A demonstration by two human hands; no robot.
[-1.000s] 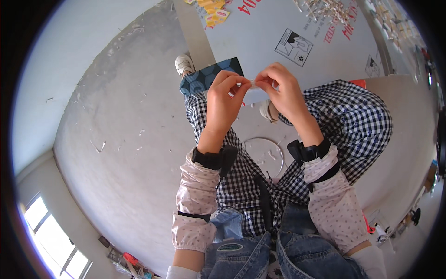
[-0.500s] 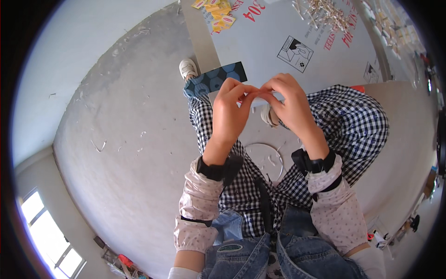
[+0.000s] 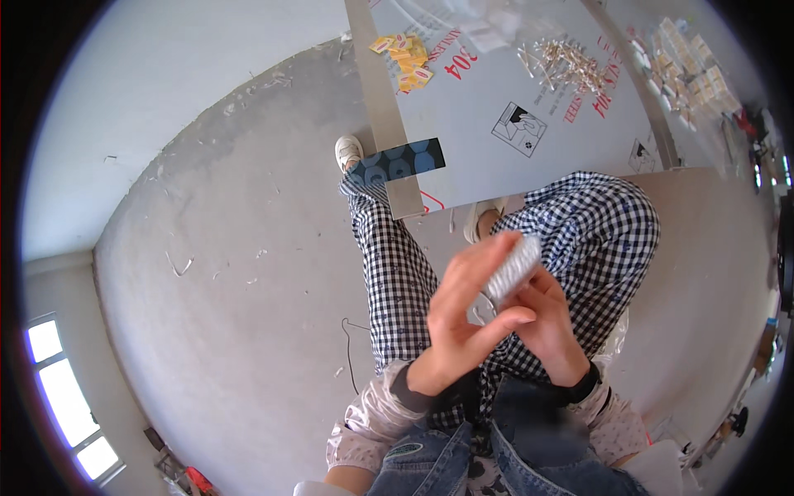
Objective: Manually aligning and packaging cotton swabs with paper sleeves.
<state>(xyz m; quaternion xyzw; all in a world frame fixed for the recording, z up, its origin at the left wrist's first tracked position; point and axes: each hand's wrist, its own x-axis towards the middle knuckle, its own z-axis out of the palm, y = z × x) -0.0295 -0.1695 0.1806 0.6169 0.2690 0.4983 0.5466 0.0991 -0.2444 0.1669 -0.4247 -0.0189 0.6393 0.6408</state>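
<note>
A small whitish bundle with a ridged surface is held up above my lap, slightly blurred; I cannot make out its exact kind. My right hand is curled around its lower end, partly hidden behind my left thumb. My left hand lies along the bundle's left side, fingers stretched upward and thumb spread apart toward the right hand. Beyond them, on the sheet-covered table, is a loose heap of cotton swabs. Several small yellow packets or labels lie at the table's left.
Crumpled clear plastic lies at the table's far edge. Stacked small packs stand at the far right. A dark patterned strip crosses the table's near left corner. My checkered knees are close to the table; scraps litter the grey floor.
Both hands have come down and back toward my lap from near the table's edge. Their fingertips were pinched together before; now the whitish bundle shows between the hands.
</note>
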